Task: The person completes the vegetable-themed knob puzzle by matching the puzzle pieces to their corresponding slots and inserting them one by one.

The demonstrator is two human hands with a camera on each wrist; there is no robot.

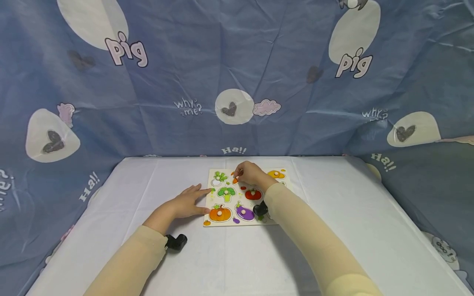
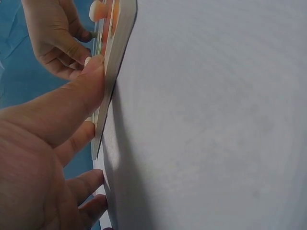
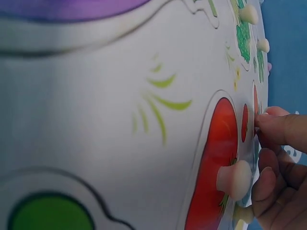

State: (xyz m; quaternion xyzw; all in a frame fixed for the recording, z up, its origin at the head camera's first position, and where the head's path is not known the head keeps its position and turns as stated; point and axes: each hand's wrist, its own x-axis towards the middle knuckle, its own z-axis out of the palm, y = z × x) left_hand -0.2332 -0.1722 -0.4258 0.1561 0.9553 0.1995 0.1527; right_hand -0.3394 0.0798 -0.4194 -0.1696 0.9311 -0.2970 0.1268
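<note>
A wooden vegetable puzzle board with knobbed pieces lies on the table. My right hand reaches over its far middle and pinches an orange carrot piece, mostly covered by the fingers. In the right wrist view, the thumb and index finger meet at that piece, with the tomato piece nearer the camera. My left hand rests at the board's left edge, its fingers spread. In the left wrist view, the thumb touches the board's rim beside the pumpkin piece's knob.
Broccoli, pumpkin and eggplant pieces sit in the board. A white cloth covers the table. A blue printed curtain hangs behind and at both sides. Black cameras are strapped to the wrists.
</note>
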